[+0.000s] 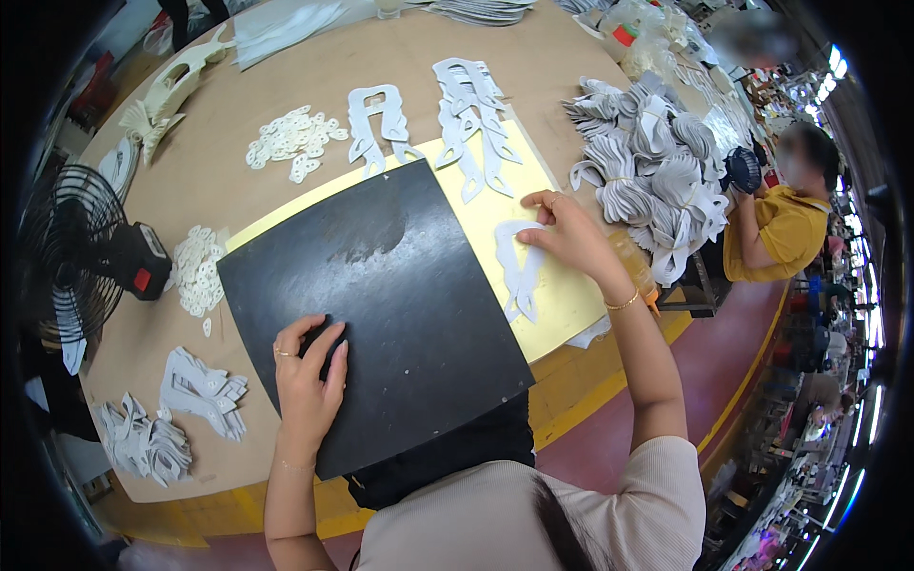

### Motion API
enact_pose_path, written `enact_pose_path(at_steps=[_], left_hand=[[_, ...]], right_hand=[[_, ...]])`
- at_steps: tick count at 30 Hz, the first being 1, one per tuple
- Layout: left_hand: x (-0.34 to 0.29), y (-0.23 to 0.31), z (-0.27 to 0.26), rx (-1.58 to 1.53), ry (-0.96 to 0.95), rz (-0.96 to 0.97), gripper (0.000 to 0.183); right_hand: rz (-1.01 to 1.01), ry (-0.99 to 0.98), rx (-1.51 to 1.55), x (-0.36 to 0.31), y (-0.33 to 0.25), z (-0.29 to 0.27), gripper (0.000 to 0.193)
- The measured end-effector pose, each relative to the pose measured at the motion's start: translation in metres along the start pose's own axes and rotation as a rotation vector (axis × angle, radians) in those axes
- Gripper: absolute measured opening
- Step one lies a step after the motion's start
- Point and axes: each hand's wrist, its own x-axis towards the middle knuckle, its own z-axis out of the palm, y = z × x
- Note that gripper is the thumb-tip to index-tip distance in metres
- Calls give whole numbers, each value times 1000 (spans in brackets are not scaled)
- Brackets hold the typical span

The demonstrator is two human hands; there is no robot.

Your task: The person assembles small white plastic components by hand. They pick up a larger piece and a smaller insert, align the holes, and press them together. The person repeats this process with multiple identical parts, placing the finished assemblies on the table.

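Note:
My left hand (307,381) rests on a black rectangular board (400,285), its fingers apart. The board lies tilted over a yellow sheet (557,319). To the right, my right hand (568,233) is over the top end of a pale grey U-shaped cut piece (520,285), thumb and forefinger apart. Its thumb appears to touch the piece; I cannot make out a grip. Beyond the board, a row of overlapping pale grey pieces (471,124) lies partly on the sheet. Beside it is a smaller stack of similar pieces (362,109). The board hides part of the sheet.
Small cream pieces (297,138) and whitish ones (198,271) lie in heaps left of the board. A black fan (81,247) stands at the left. Bundled grey pieces (647,162) are piled at the right, near a person in yellow (785,228). More grey stacks (143,443) lie near left.

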Motion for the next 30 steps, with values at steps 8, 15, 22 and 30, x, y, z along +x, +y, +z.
enact_pose_path(at_steps=[8, 15, 22, 30], left_hand=[[3, -2, 1, -47, 52, 39, 23], [-2, -6, 0, -175, 102, -4, 22], [-11, -16, -5, -375, 394, -47, 20], [-14, -30, -2, -623, 594, -40, 25]], right_hand=[[-44, -165, 11, 11, -52, -43, 16], [-499, -91, 8, 24, -160, -56, 11], [-721, -274, -34, 3, -153, -22, 14], [-418, -365, 190, -16, -135, 19, 14]])
